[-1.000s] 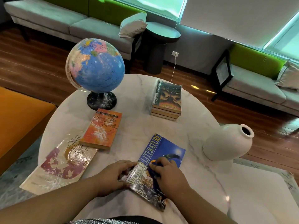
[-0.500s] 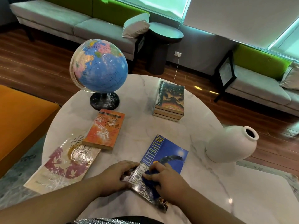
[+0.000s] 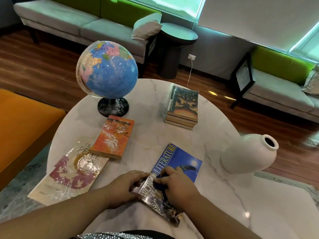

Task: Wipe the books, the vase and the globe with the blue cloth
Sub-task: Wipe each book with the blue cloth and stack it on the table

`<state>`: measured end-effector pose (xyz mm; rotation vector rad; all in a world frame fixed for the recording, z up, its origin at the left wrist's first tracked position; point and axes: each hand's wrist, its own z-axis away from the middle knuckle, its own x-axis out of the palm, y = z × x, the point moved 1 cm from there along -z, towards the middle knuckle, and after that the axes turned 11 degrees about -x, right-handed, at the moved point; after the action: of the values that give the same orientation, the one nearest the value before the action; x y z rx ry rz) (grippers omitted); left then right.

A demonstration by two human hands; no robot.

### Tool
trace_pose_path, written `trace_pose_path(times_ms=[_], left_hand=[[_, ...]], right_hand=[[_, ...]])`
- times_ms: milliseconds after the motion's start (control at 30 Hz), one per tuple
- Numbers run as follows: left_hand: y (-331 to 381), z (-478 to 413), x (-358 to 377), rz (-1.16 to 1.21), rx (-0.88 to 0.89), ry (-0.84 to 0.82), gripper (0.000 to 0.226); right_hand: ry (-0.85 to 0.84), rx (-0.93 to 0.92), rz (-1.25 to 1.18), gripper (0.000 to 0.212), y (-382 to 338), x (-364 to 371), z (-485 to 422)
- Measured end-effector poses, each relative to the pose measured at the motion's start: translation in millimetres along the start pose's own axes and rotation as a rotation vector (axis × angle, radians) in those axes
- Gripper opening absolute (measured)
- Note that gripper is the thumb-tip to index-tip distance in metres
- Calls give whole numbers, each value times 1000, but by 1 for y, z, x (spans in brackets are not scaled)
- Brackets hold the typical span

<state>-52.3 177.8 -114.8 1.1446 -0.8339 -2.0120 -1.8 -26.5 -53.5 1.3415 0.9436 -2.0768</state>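
**Q:** What are the fingers doing?

**A:** The fingers (image 3: 170,174) of the right hand (image 3: 180,186) curl down over a bunched blue cloth (image 3: 160,184) and clamp it against the cover of a blue book (image 3: 183,162). Only a dark fold of the cloth shows beneath them. The left hand (image 3: 125,185) lies just beside it. Its fingers (image 3: 140,175) are bent around the book's spine edge, gripping it.

**Q:** Where does that book lie?

**A:** It lies flat and at an angle, on the near side of a round white marble tabletop (image 3: 151,135), directly in front of the person.

**Q:** And the other things to wipe?

**A:** To the left lies a pale book (image 3: 72,171) with red bird shapes, its near corner jutting past the rim. An orange book (image 3: 113,137) touches its far corner. Behind that, at the far left, a globe (image 3: 107,69) stands upright on a black base. At the far side, well apart from the hands, sits a stack of books (image 3: 183,107) with a dark cover on top. A white vase (image 3: 246,154) stands at the right edge, its dark mouth pointing up and to the right.
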Motion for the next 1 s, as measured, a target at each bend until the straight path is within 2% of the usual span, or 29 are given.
trace_pose_path(times_ms=[133, 233, 300, 367, 433, 533, 633, 700, 767, 833, 867, 933, 1000], left_hand=[[3, 2, -2, 2, 3, -29, 83], [7, 3, -6, 25, -10, -104, 93], [8, 4, -7, 9, -6, -116, 92], [9, 5, -8, -10, -7, -107, 88], [9, 5, -8, -10, -14, -94, 86], [8, 4, -9, -11, -22, -94, 85], [7, 3, -9, -26, -17, -85, 84], [6, 3, -7, -38, -12, -75, 84], [6, 2, -5, -40, -5, -63, 84], [5, 1, -5, -44, -3, -55, 83], [5, 0, -5, -44, -1, -54, 82], [5, 1, -5, -35, 5, -56, 82], [6, 1, -4, -14, 22, -47, 80]], right_hand=[[8, -148, 18, 45, -26, 11, -1], [-74, -326, 34, 46, -20, 14, 15], [-133, -306, 5, 44, -6, 9, 24], [-148, -186, -47, 39, 7, -1, 30], [-61, -70, -82, 34, 19, -17, 31], [157, 100, -129, 36, 32, -40, 30], [245, 107, -118, 47, 30, -54, 36], [297, 76, -241, 50, 24, -55, 41], [443, 109, -425, 53, 25, -50, 44], [585, 162, -412, 47, 33, -40, 44], [566, 184, -364, 44, 36, -33, 41], [375, 187, -286, 53, 33, -11, 34], [196, 70, -206, 61, 14, 19, 27]])
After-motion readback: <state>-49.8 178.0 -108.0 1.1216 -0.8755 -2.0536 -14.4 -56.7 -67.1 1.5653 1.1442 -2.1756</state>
